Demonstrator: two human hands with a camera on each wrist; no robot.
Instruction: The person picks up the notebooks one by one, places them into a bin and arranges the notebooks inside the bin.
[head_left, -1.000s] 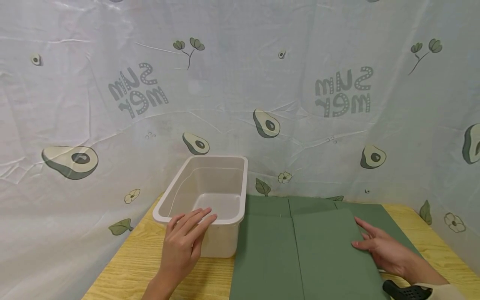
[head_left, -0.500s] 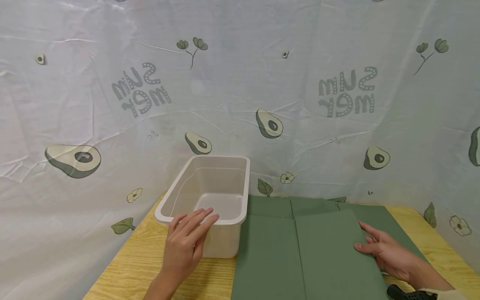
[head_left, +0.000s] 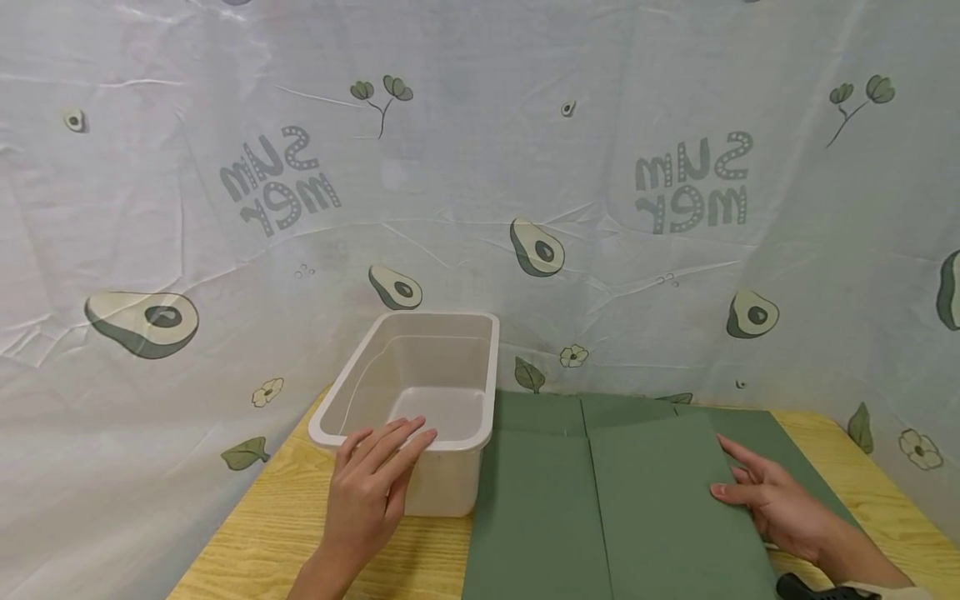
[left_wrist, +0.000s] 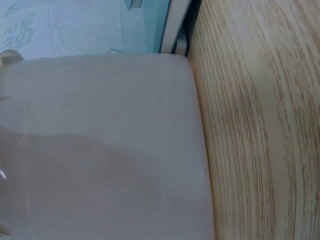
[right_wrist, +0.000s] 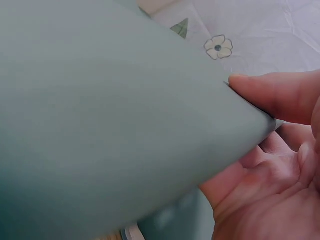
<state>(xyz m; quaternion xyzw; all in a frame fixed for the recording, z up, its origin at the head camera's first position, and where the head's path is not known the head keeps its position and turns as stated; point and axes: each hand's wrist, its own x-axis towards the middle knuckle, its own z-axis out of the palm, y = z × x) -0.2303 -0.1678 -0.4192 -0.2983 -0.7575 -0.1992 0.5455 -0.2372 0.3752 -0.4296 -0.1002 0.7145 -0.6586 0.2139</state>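
Observation:
In the head view my left hand (head_left: 367,487) rests on the near rim of a pale beige plastic bin (head_left: 442,482), its fingers reaching over the edge. The inside bottom of the bin shows bare. The bin's smooth outer wall (left_wrist: 110,140) fills much of the left wrist view. On the right, my right hand (head_left: 783,504) holds the edge of a green folding panel (head_left: 671,500), thumb on top and the other fingers beneath. In the right wrist view the thumb (right_wrist: 275,92) presses near the panel's corner, which stands raised and slightly bent.
More green panel sections (head_left: 532,508) lie flat beside the bin, split by creases. Underneath is a yellow wood-grain table (head_left: 277,517). A whitish curtain (head_left: 450,167) printed with avocados hangs behind it. A black band (head_left: 817,590) shows near my right wrist.
The head view has shifted slightly. The held panel's far edge is a little higher than half a second ago. My left hand stays on the bin's rim.

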